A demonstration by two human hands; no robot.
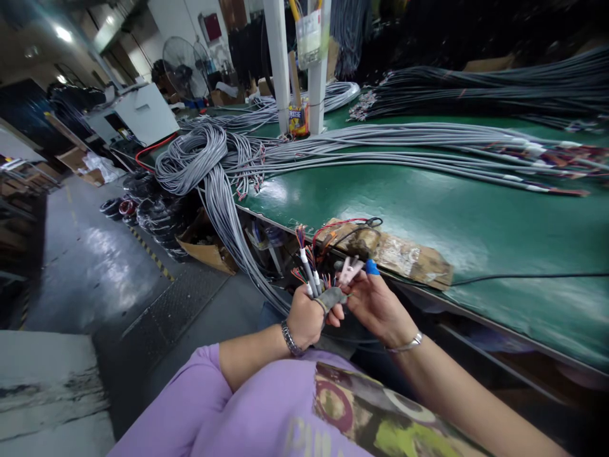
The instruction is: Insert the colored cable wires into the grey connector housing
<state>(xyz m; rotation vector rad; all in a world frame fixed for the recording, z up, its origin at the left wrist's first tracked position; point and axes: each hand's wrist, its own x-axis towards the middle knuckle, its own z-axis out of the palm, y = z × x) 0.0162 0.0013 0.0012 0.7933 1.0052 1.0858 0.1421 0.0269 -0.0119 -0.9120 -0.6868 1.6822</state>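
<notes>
My left hand (308,316) is closed round several grey cables (310,274). Their stripped ends point up, with thin coloured wires (301,237) fanning out above white sleeves. A grey cover (332,297) sits on the left thumb. Close by on the right is my right hand (380,308), its thumb raised apart from the fingers and tipped with blue tape (372,267). Its fingertips are near the wire ends beside the left thumb, partly hidden. A pale pink clip (351,270) stands between the hands at the bench edge; whether the right fingers touch it is unclear.
A taped cardboard piece (397,255) with red and black leads lies along the green bench (457,216). Long grey cables (380,136) stretch across it, and a coil (195,158) hangs over its left end. Behind are white posts (316,95) and dark cables (476,89). An open carton (207,244) stands below.
</notes>
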